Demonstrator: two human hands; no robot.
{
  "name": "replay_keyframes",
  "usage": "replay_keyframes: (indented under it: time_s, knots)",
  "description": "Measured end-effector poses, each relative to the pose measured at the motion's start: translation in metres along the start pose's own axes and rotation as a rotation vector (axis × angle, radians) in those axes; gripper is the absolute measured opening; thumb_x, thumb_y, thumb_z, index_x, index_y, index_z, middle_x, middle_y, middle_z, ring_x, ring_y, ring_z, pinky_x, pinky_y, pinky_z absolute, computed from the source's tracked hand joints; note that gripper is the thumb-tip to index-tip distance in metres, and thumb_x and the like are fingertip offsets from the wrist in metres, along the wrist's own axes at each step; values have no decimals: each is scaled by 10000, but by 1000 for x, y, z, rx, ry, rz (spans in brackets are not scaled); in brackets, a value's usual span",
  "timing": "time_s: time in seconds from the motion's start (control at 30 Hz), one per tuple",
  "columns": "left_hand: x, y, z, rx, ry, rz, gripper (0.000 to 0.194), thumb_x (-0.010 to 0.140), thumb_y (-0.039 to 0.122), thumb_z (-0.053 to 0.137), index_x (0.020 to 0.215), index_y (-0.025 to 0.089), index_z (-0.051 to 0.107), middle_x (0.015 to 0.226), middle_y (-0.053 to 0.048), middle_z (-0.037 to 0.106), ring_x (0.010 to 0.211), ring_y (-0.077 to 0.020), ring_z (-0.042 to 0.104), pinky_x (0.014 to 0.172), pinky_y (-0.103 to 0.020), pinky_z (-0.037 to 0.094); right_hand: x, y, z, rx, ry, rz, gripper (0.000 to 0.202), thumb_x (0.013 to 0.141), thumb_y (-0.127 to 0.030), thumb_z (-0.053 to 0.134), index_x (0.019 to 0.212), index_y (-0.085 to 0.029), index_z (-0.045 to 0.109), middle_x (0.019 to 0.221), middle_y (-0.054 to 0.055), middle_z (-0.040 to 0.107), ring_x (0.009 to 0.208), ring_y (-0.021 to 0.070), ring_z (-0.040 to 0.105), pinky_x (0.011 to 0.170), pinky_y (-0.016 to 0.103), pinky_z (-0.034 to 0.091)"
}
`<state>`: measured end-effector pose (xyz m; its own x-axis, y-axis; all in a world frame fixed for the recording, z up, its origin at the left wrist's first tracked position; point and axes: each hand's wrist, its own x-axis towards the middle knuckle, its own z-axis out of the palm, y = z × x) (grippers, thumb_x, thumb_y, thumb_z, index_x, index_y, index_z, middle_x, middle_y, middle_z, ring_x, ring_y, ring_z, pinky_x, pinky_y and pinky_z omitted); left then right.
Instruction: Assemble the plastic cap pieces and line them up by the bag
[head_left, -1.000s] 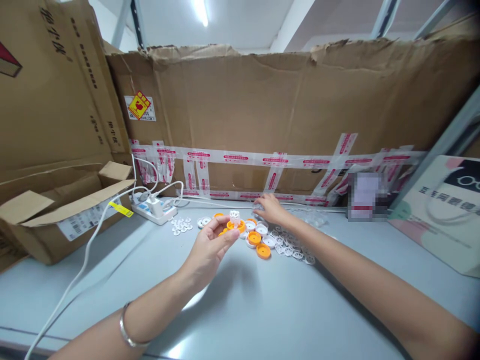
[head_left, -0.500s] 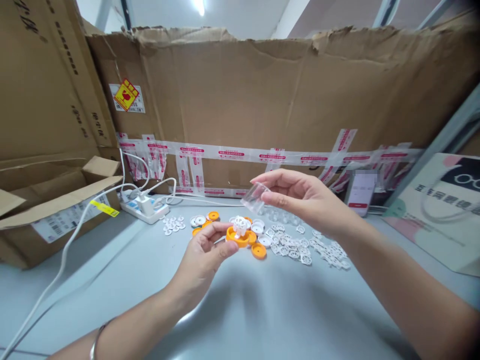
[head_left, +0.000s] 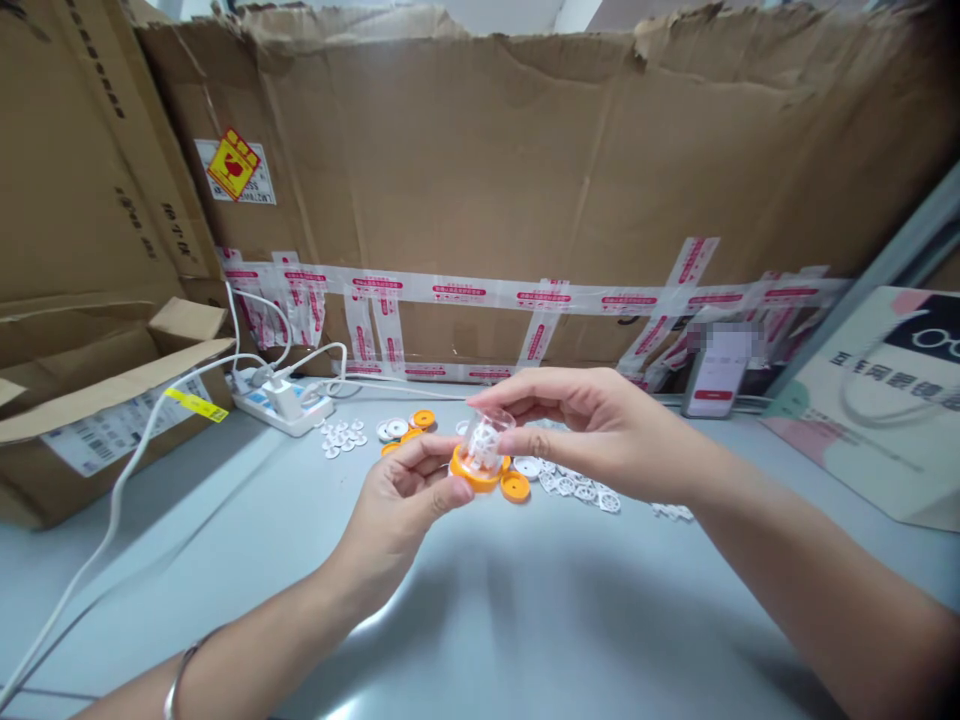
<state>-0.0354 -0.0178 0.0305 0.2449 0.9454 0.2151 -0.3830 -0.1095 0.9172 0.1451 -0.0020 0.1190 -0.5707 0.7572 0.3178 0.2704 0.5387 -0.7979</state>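
My left hand [head_left: 409, 505] pinches an orange round base [head_left: 475, 475] at its left edge, held above the table. A white openwork piece [head_left: 484, 447] stands upright on that base. My right hand [head_left: 577, 425] grips a clear plastic cup [head_left: 491, 418] between thumb and fingers. The cup surrounds the white piece from above, its lower edge near the base; whether it touches the base I cannot tell. Behind and right of the base lie an orange disc [head_left: 515, 487], a white disc [head_left: 527, 467] and several flat white openwork parts [head_left: 585, 488].
Small white discs [head_left: 343, 438] lie at the left, near a white power strip [head_left: 289, 410] with cables. An open carton [head_left: 112, 400] stands far left. A large cardboard box [head_left: 465, 200] walls off the back. A phone [head_left: 714, 375] and a printed box [head_left: 885, 410] are at the right.
My right hand has moved left and down, bringing the clear cup over the white piece. My left hand still holds the base. The camera view has tilted slightly down.
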Motion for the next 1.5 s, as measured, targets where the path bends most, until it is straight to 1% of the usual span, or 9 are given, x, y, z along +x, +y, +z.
replay_keyframes:
  time_s: [0.33, 0.47, 0.63, 0.77, 1.0, 1.17, 1.33, 1.4, 1.5]
  knots:
    - [-4, 1, 1, -7, -7, 7, 203, 696, 262, 728, 886, 214, 676, 888, -10, 707, 823, -143, 654, 763, -224, 506, -5, -4, 1, -91, -6, -46, 267, 771, -336, 627, 999, -205, 666, 925, 37, 670, 832, 160, 622, 715, 294, 549]
    - [-5, 1, 1, 19, 5, 4, 191, 699, 272, 725, 872, 201, 686, 877, -26, 714, 811, -153, 665, 751, -222, 512, -5, -1, 3, -157, -10, -103, 251, 779, -340, 620, 1000, -232, 671, 888, 22, 671, 802, 151, 618, 743, 308, 536]
    - [-8, 3, 0, 58, 43, -19, 217, 687, 301, 731, 877, 203, 693, 867, -29, 721, 786, -143, 666, 731, -206, 516, -4, 1, 8, -156, 23, -77, 231, 775, -348, 622, 959, -225, 687, 826, 19, 670, 769, 150, 619, 731, 304, 524]
    - [-9, 4, 0, 76, 65, -16, 212, 677, 293, 738, 865, 201, 699, 849, -30, 724, 766, -141, 669, 710, -199, 519, -6, 1, 12, -110, 36, -76, 172, 781, -294, 621, 900, -207, 708, 757, 20, 655, 752, 137, 617, 692, 267, 514]
    - [-8, 2, -4, 79, 142, 14, 202, 674, 282, 742, 861, 216, 700, 838, -13, 722, 772, -136, 663, 713, -191, 514, -7, 1, 24, -92, 171, -58, 138, 769, -255, 632, 872, -201, 707, 797, 15, 644, 733, 127, 622, 688, 271, 522]
    - [-3, 4, -4, 16, 38, 5, 233, 717, 319, 704, 935, 238, 694, 935, -22, 703, 867, -152, 641, 776, -217, 498, -6, 2, 26, -77, 225, -41, 200, 757, -280, 643, 939, -202, 675, 844, 18, 657, 768, 137, 622, 720, 290, 532]
    - [2, 5, -1, -35, 4, 23, 327, 733, 279, 695, 1055, 255, 644, 1088, -21, 651, 1038, -164, 571, 895, -232, 445, -4, 4, 22, -28, 198, 9, 255, 774, -305, 623, 1008, -207, 601, 863, 10, 658, 794, 133, 617, 723, 282, 535]
    - [3, 4, -1, -12, 19, 37, 331, 742, 265, 688, 1068, 246, 632, 1095, -27, 646, 1036, -162, 568, 892, -232, 446, -3, 4, 20, -22, 165, 21, 254, 782, -304, 614, 1014, -206, 583, 886, 14, 651, 800, 129, 617, 723, 274, 532]
    - [2, 2, -2, 1, 29, 43, 328, 758, 254, 673, 1079, 245, 608, 1077, -29, 651, 993, -152, 590, 863, -232, 463, -4, 4, 18, -20, 95, 56, 268, 798, -324, 591, 1043, -218, 560, 907, 21, 638, 774, 126, 614, 627, 240, 524]
